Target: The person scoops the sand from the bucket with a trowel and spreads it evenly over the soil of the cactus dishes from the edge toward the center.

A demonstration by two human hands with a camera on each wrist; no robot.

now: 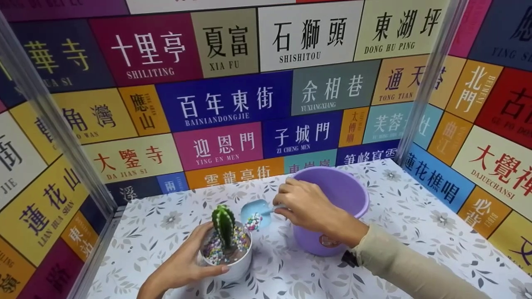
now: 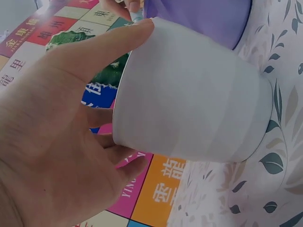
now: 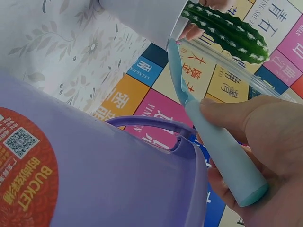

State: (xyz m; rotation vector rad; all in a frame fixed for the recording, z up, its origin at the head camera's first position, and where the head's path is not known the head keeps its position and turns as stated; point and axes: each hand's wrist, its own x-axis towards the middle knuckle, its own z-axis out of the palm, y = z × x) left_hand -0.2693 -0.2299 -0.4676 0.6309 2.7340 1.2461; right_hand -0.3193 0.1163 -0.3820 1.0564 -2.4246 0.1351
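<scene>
A white plant pot [image 1: 237,272] stands on the patterned tabletop, with a green cactus [image 1: 223,228] upright in it and small colourful pebbles around the stem. My left hand [image 1: 187,263] grips the pot at its rim, thumb on the near side and fingers round the far side. In my right hand [image 1: 309,205] is the handle of a light blue trowel [image 3: 227,151]. Its blade carries several more pebbles [image 1: 253,222] and lies right beside the pot's rim. Below the right forearm is a purple bucket [image 1: 351,193].
The bucket's purple handle [image 3: 142,121] hangs at its rim, and a red label [image 3: 28,170] is on its side. Panels [image 1: 224,104] with colourful place-name signs enclose the table [image 1: 166,224] at the back and sides, joined by metal posts [image 1: 432,79].
</scene>
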